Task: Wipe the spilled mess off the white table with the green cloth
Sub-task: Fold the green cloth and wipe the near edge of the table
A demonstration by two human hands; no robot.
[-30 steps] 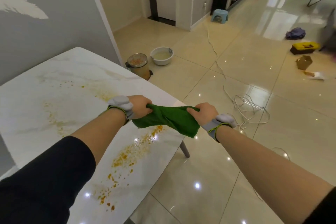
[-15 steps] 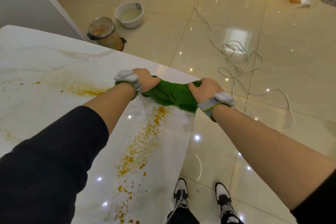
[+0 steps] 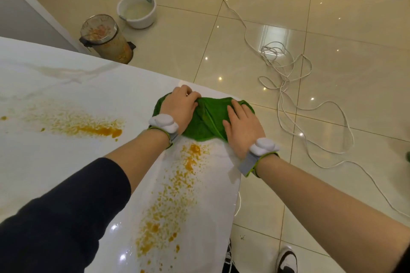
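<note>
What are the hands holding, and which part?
The left hand grips the green cloth by a bunched fold near its far edge; the right hand just presses flat on its right side.

The green cloth (image 3: 206,122) lies bunched at the corner of the white table (image 3: 66,77). The left hand (image 3: 179,106) grips a fold of it — the right hand (image 3: 243,131) presses flat on it. Orange mess (image 3: 168,201) spreads just beside the cloth. A bin (image 3: 104,37) and a bowl (image 3: 137,11) stand on the floor (image 3: 244,51).
</note>
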